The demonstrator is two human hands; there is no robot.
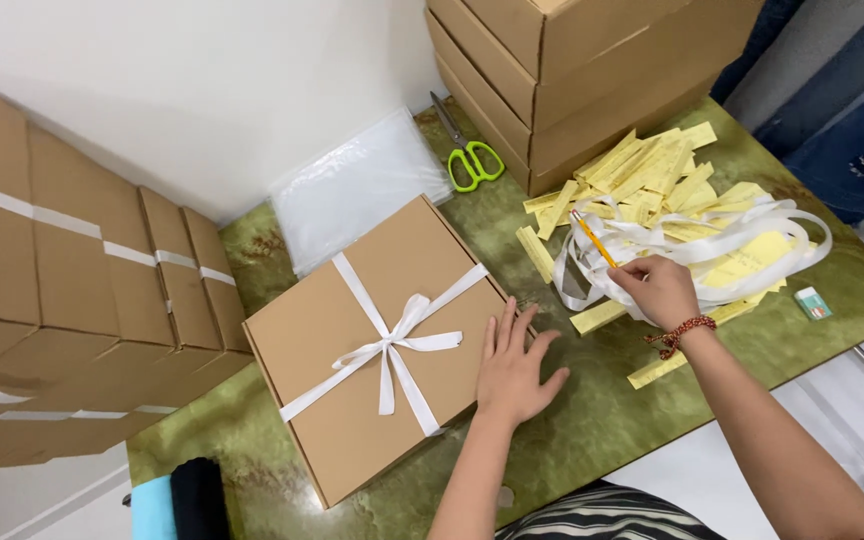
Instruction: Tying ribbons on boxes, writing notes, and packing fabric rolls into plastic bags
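A flat brown cardboard box [352, 320] tied with a white ribbon bow [397, 345] lies on the green marbled table [592, 420]. My left hand [514, 367] rests flat with spread fingers on the box's right edge. My right hand [660, 288], with a red bead bracelet at the wrist, pinches a yellow pencil [592, 238] over a pile of yellow paper strips [652, 180] and loose white ribbon [752, 240].
Green-handled scissors [472, 160] lie by a stack of clear plastic bags [352, 190]. Stacked brown boxes [572, 70] stand at the back, ribbon-tied boxes [72, 280] at the left. A small eraser [812, 303] sits near the right edge. A person in jeans [852, 130] is at far right.
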